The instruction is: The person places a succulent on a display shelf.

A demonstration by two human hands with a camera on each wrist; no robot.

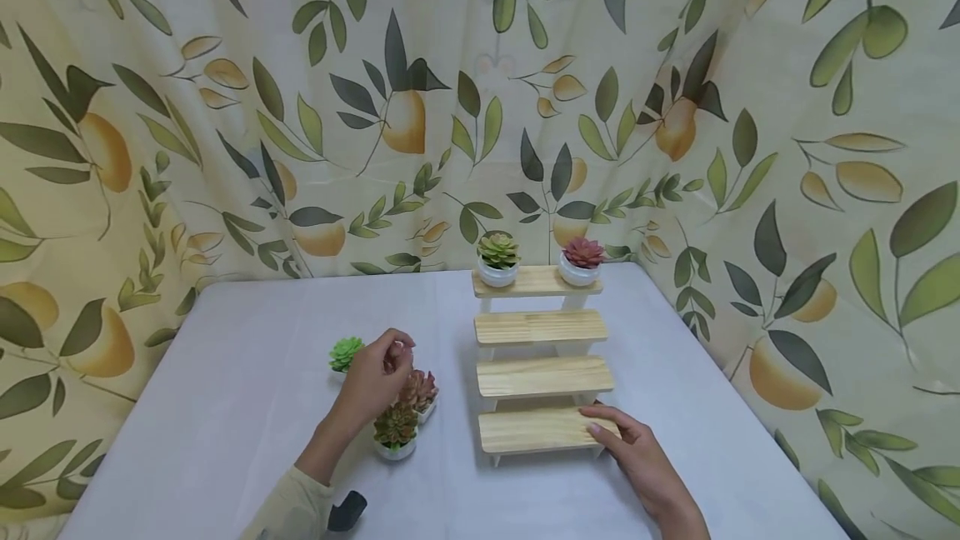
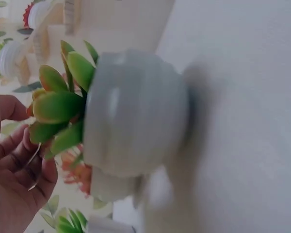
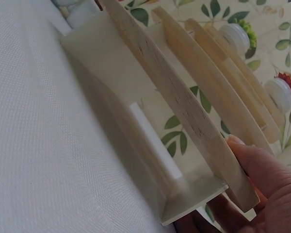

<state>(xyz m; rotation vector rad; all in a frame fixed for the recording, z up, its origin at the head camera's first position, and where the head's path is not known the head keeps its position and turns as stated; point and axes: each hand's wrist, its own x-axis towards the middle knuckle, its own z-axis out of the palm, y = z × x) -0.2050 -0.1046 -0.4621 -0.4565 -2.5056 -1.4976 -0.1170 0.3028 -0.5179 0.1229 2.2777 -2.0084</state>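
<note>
My left hand (image 1: 381, 369) curls its thumb and fingers at reddish leaves above a cluster of potted succulents, the held plant mostly hidden. In the left wrist view, a green, red-edged succulent (image 2: 60, 102) in a white pot (image 2: 136, 111) overlaps the fingertips. The cluster includes a brownish-green succulent (image 1: 396, 425), a reddish succulent (image 1: 420, 391) and a bright green one (image 1: 345, 352). My right hand (image 1: 633, 448) grips the right end of the lowest board (image 1: 536, 430) of a stepped wooden stand (image 3: 179, 102), thumb on top and fingers below.
On the stand's top board (image 1: 536, 280) sit a green succulent (image 1: 498, 252) and a red succulent (image 1: 582, 255) in white pots. A white cloth (image 1: 247, 357) covers the table. A leaf-and-fruit patterned curtain (image 1: 420, 40) rises behind it and along both sides.
</note>
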